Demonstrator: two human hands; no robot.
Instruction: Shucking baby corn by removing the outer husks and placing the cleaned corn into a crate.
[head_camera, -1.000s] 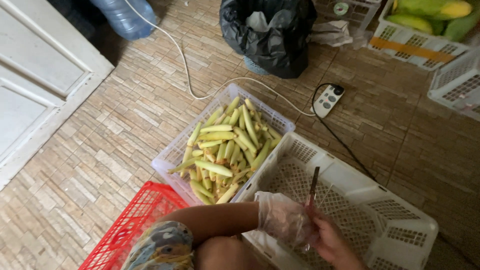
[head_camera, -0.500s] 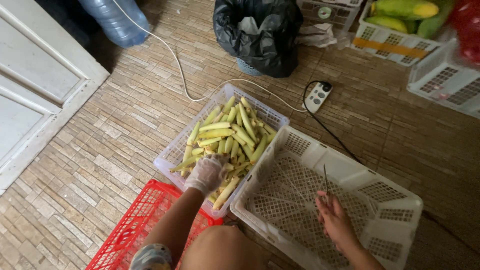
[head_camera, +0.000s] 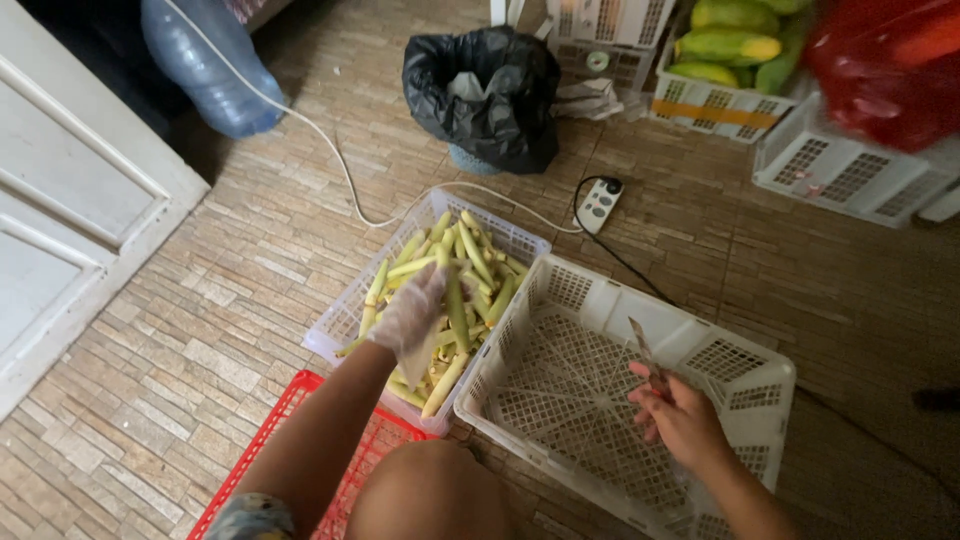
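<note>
Stalks (head_camera: 452, 300) of pale yellow-green, peeled and long, fill the clear plastic basket (head_camera: 345, 322) on the brick-patterned floor, and the left hand (head_camera: 412, 312), in a thin see-through glove, reaches down into them with its fingers closed loosely about one or two stalks; how firm the hold is cannot be told. The right hand (head_camera: 680, 420), bare, is curled tight around the handle of a small knife (head_camera: 645, 352), whose blade points up and away from the wrist. Under that hand stands a large white slatted crate (head_camera: 740, 355), touching the right side of the clear basket. Below the left forearm, on the near side, lies a red crate (head_camera: 300, 395), partly covered by the arm and a knee. Beyond the left hand a white cable (head_camera: 330, 150) runs across the floor to a small socket block (head_camera: 598, 203). Farther off sit a black rubbish bag (head_camera: 490, 90), a blue water bottle (head_camera: 205, 70), and white crates holding green and yellow fruit (head_camera: 735, 45).
</note>
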